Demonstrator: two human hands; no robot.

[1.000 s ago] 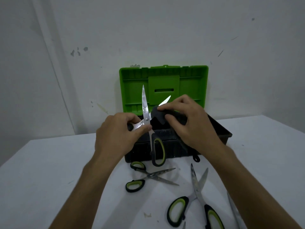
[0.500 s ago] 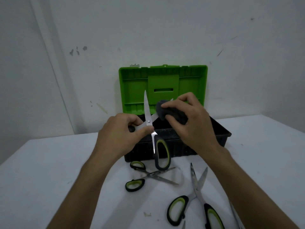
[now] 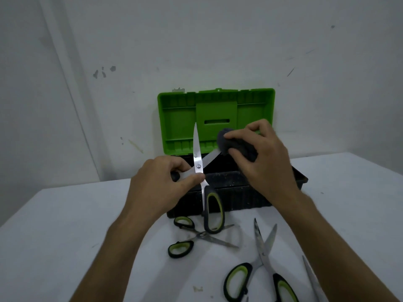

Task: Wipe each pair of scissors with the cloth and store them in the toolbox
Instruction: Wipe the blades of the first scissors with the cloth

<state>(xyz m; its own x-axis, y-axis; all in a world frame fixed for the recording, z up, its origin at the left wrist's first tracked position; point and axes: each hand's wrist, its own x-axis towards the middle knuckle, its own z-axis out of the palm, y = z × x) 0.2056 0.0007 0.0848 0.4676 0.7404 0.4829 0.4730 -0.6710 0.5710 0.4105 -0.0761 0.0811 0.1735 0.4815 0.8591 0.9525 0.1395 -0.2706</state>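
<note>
One pair of scissors [image 3: 199, 168] is in my hands at the centre of the frame, spread wide open, and it is the pair I am wiping. My left hand [image 3: 159, 188] is clenched on one handle, thumb pressed just below the pivot, so one blade stands upright against the green lid while the other handle loop hangs down in front of the toolbox [image 3: 239, 192]. My right hand [image 3: 266, 162] grasps the dark cloth [image 3: 237, 146], bunched around the outer end of the second blade, which slants toward the upper right.

Judging by how things lie, the job is at an early or middle stage. The toolbox stands open at the back of the white surface [image 3: 65, 225], lid up against the wall, but my hands cover most of its interior, so I cannot tell whether any scissors are stored inside yet. Two more pairs lie open on the surface in the lower part of the frame: a smaller pair [image 3: 196, 236] just in front of the toolbox, and a larger pair [image 3: 259, 260] toward the lower right. A single blade [image 3: 311, 277] shows at the lower right edge, likely from another pair cut off by the frame.

So this pair needs its upright blade checked and then a place in the box, and at least the two pairs lying there remain to be wiped and stored.
</note>
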